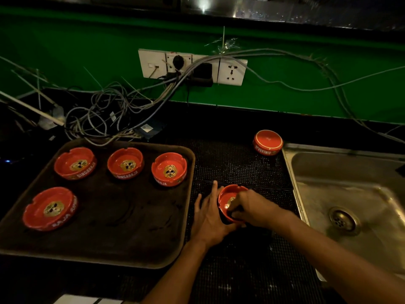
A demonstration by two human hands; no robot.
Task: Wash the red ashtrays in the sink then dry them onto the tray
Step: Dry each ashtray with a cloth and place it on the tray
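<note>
Red ashtray (229, 201) sits between both hands; the left hand (209, 216) lies flat against it, the right hand (252, 208) apparently grips its rim; the tray (131, 227) lies just left

Six red ashtrays are counted: four upright on the one tray (188, 172), at rear left (75, 162), rear middle (125, 162), rear right (169, 169) and front left (50, 208); one between two hands (225, 199); one inverted on the table (267, 141). One sink (350, 194) with one drain (343, 220) is shown. One socket panel (232, 72) is seen on the wall.
</note>
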